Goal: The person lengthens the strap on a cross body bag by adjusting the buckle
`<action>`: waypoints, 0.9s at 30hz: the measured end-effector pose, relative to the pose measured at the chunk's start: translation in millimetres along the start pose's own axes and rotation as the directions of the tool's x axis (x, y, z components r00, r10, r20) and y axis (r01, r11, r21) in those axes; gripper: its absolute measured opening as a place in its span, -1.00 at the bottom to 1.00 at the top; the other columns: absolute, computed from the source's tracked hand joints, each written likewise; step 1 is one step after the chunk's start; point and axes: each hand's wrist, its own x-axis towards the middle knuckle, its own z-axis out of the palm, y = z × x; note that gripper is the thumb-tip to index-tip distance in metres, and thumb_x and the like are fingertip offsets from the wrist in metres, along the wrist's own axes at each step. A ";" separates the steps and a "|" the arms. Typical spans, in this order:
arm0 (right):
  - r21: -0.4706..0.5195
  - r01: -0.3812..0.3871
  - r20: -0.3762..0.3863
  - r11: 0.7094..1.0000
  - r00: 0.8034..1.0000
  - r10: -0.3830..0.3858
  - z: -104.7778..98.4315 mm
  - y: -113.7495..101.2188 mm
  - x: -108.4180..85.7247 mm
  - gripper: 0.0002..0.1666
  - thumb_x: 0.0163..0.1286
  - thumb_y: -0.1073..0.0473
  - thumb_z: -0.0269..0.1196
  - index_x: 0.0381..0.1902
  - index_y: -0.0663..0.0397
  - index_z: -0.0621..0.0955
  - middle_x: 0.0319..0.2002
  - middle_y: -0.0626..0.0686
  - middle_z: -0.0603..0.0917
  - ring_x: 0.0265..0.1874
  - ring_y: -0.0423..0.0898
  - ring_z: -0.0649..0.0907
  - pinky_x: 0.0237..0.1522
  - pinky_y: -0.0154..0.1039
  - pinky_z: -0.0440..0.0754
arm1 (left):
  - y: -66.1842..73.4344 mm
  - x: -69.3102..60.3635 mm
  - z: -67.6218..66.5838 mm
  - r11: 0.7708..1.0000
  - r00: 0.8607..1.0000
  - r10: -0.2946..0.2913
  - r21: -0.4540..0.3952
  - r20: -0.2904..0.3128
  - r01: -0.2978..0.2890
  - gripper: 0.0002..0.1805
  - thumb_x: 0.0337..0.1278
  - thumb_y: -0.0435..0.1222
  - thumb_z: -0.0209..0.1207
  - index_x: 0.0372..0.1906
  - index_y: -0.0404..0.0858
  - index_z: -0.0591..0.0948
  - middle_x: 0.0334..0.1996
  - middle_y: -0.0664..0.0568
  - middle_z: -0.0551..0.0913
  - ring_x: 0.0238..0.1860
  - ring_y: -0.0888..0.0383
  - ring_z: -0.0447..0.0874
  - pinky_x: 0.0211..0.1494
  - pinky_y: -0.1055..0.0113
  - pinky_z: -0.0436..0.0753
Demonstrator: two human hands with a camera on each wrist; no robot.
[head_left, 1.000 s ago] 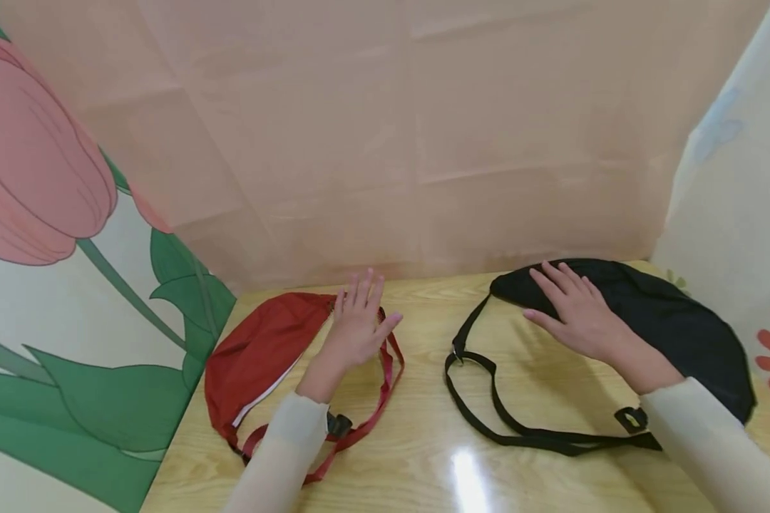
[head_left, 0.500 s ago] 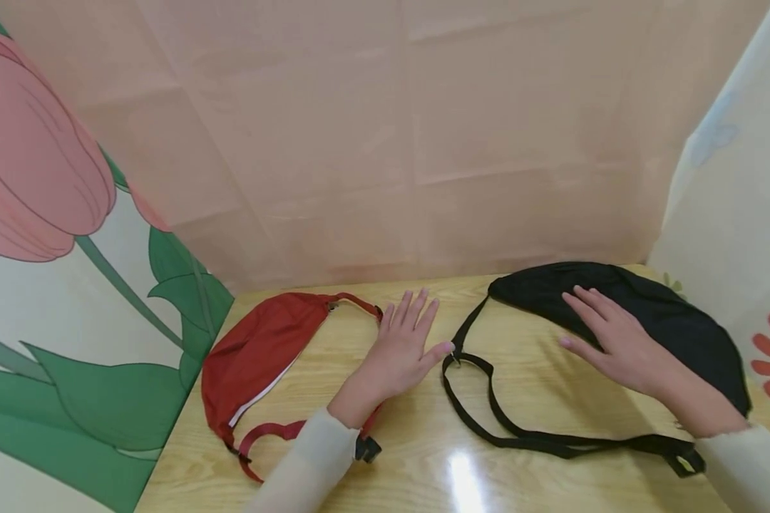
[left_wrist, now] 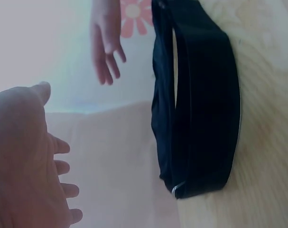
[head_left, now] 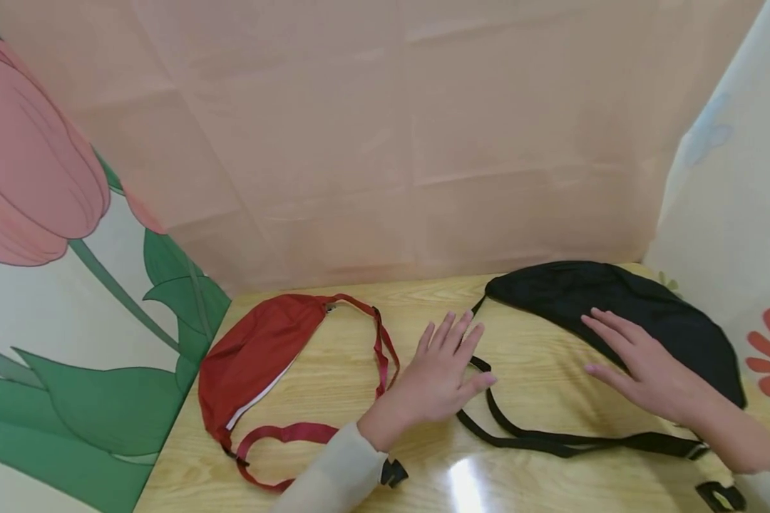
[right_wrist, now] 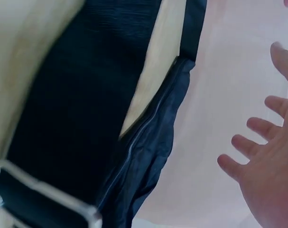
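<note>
Black crescent-shaped bag [head_left: 648, 303] lying on my right, its long strap [head_left: 667, 444] trailing toward me, smaller red bag [head_left: 263, 349] on my left, red strap [head_left: 295, 432] loosely looped.

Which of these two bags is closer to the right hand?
The black bag: in the head view the right hand overlaps it, while the red bag lies well off to the left.

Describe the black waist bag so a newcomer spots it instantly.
Find the wooden table before the pinkish backdrop; go far right. The black waist bag is the crescent there, partly behind the right hand in the head view. Its black cloth separates it from the red waist bag at left.
</note>
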 end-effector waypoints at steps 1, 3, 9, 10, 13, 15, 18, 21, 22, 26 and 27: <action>0.005 0.001 0.004 1.000 1.000 -0.001 -0.3 0.6 -2.6 -0.02 0.34 0.11 0.40 0.60 -0.08 0.17 0.54 0.26 0.16 0.48 0.35 0.15 0.57 -0.11 -0.20 | 2.4 1.3 1.1 1.000 1.000 0.006 0.001 0.006 -0.006 -0.17 0.49 0.31 -0.41 0.65 -0.02 -0.16 0.64 0.15 -0.42 0.61 0.09 -0.58 0.60 -0.11 -0.21; 0.016 -0.011 0.005 1.000 1.000 0.011 -0.8 1.6 -8.0 -0.02 0.33 0.12 0.41 0.59 -0.11 0.19 0.53 0.27 0.19 0.46 0.34 0.18 0.53 -0.31 -0.26 | 7.3 4.1 3.6 1.000 1.000 0.019 0.007 0.022 -0.019 -0.16 0.48 0.32 -0.46 0.65 -0.01 -0.16 0.64 0.14 -0.42 0.61 0.09 -0.58 0.60 -0.10 -0.22; 0.033 -0.087 0.066 0.996 0.994 0.085 -4.0 6.6 -22.6 -0.04 0.36 0.07 0.39 0.60 -0.21 0.17 0.47 0.29 0.25 0.41 0.31 0.23 0.47 -0.43 -0.23 | 19.1 12.2 12.8 0.997 0.995 0.051 0.046 0.081 -0.055 -0.16 0.43 0.35 -0.54 0.65 0.05 -0.21 0.64 0.16 -0.41 0.62 0.09 -0.55 0.61 -0.07 -0.19; 0.035 -0.101 0.086 0.994 0.992 0.097 -5.0 7.3 -24.6 -0.04 0.37 0.05 0.38 0.60 -0.21 0.16 0.46 0.30 0.26 0.38 0.34 0.25 0.52 -0.21 -0.10 | 20.6 13.4 14.7 0.997 0.994 0.057 0.049 0.093 -0.062 -0.16 0.43 0.35 -0.53 0.65 0.06 -0.21 0.64 0.17 -0.41 0.62 0.10 -0.54 0.61 -0.07 -0.17; 0.006 -0.152 0.138 0.988 0.979 0.150 -7.5 9.7 -30.7 -0.05 0.37 -0.05 0.38 0.59 -0.28 0.18 0.43 0.23 0.32 0.29 0.28 0.36 0.23 0.14 0.35 | 24.7 16.9 20.9 0.995 0.987 0.086 0.047 0.133 -0.093 -0.16 0.43 0.36 -0.49 0.65 0.08 -0.18 0.63 0.20 -0.42 0.62 0.13 -0.51 0.61 -0.03 -0.13; -0.018 -0.161 0.173 0.987 0.972 0.162 -8.9 11.7 -33.7 -0.08 0.35 -0.10 0.38 0.57 -0.29 0.24 0.39 0.17 0.39 0.24 0.18 0.43 0.01 0.10 0.49 | 27.8 19.5 25.4 0.991 0.980 0.105 0.063 0.171 -0.117 -0.16 0.41 0.37 -0.47 0.65 0.09 -0.15 0.63 0.22 -0.41 0.62 0.15 -0.47 0.61 0.01 -0.11; -0.008 -0.161 0.239 0.987 0.958 0.158 -9.9 15.0 -37.0 -0.18 0.34 -0.12 0.39 0.50 -0.29 0.35 0.32 0.11 0.48 0.16 -0.07 0.51 -0.13 -0.15 0.59 | 32.6 23.1 32.8 0.983 0.964 0.139 0.087 0.227 -0.162 -0.15 0.39 0.39 -0.41 0.64 0.10 -0.07 0.64 0.24 -0.32 0.63 0.17 -0.38 0.62 0.07 -0.10; 0.050 -0.154 0.306 0.987 0.943 0.131 -8.5 17.7 -39.3 -0.24 0.35 -0.09 0.38 0.46 -0.22 0.42 0.28 0.11 0.52 0.10 -0.23 0.55 -0.20 -0.27 0.59 | 36.8 26.4 40.8 0.974 0.946 0.166 0.104 0.277 -0.201 -0.14 0.35 0.41 -0.35 0.63 0.13 0.01 0.63 0.25 -0.20 0.62 0.20 -0.29 0.61 0.13 -0.07; 0.073 -0.148 0.324 0.986 0.939 0.117 -7.3 18.2 -39.9 -0.25 0.35 -0.08 0.38 0.45 -0.19 0.43 0.27 0.12 0.54 0.08 -0.26 0.56 -0.21 -0.27 0.59 | 38.0 27.2 43.6 0.971 0.942 0.174 0.107 0.287 -0.212 -0.14 0.35 0.41 -0.32 0.62 0.13 0.03 0.63 0.25 -0.16 0.62 0.20 -0.25 0.61 0.15 -0.06; 0.142 -0.093 0.374 0.986 0.927 0.034 -1.4 19.9 -40.8 -0.26 0.34 -0.05 0.39 0.43 -0.07 0.45 0.22 0.08 0.58 0.03 -0.28 0.60 -0.22 -0.31 0.60 | 41.5 29.8 52.8 0.966 0.924 0.183 0.115 0.335 -0.232 -0.16 0.32 0.42 -0.23 0.60 0.16 0.09 0.61 0.28 -0.09 0.60 0.26 -0.17 0.59 0.23 -0.02; 0.160 -0.070 0.379 0.985 0.925 0.005 0.0 20.8 -40.8 -0.27 0.34 -0.03 0.40 0.42 -0.05 0.46 0.19 0.07 0.59 0.01 -0.29 0.60 -0.23 -0.32 0.60 | 42.3 30.3 54.8 0.964 0.920 0.185 0.117 0.345 -0.238 -0.16 0.32 0.41 -0.20 0.59 0.17 0.11 0.60 0.28 -0.07 0.59 0.27 -0.14 0.59 0.25 -0.01</action>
